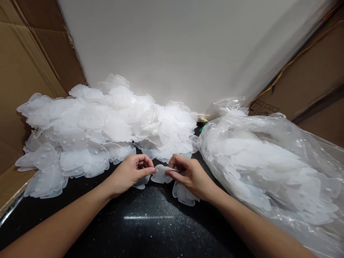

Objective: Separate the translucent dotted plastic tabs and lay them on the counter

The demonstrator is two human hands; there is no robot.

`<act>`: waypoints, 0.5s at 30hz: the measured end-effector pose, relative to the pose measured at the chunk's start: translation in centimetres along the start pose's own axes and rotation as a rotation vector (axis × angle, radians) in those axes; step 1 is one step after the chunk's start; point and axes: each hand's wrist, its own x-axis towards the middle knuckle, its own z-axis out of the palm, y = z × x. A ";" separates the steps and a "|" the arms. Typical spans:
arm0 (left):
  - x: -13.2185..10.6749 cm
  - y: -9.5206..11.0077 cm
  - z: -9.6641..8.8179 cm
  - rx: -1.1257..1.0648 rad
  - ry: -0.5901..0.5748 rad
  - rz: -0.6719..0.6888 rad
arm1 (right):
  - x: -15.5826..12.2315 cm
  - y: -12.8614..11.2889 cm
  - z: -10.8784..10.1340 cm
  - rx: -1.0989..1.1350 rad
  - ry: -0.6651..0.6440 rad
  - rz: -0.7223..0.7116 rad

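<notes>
- Beneath both hands, the black tabletop (94,225) runs out of frame at the near edge.
- Beyond the left hand (129,175) lies a heap of translucent white pieces (115,122), too overlapped to count.
- Beside the right hand (196,177), a clear plastic bag (215,136) holds similar pieces; glare blurs them, and the frame cuts the bag off.
- Under the right hand, loose pieces (184,195) are partly hidden by it.
- Between the hands, one flat piece (161,174) is pinched by the right thumb and fingers. The left thumb and forefinger meet at its near-left edge; I cannot tell whether they grip. The step in hand seems to be handling this single piece; moving it would call for a light fingertip hold.
- Behind the left fingers, another piece (141,183) is half covered.
</notes>
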 end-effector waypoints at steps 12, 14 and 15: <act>-0.3 0.2 -0.6 0.169 -0.150 0.157 | 0.3 0.5 -0.1 0.624 -0.122 0.354; -0.3 0.4 -0.8 0.198 -0.170 0.193 | 0.2 0.4 0.0 0.639 -0.138 0.384; -0.3 0.5 -1.0 0.216 -0.177 0.217 | 0.1 0.4 0.0 0.643 -0.151 0.399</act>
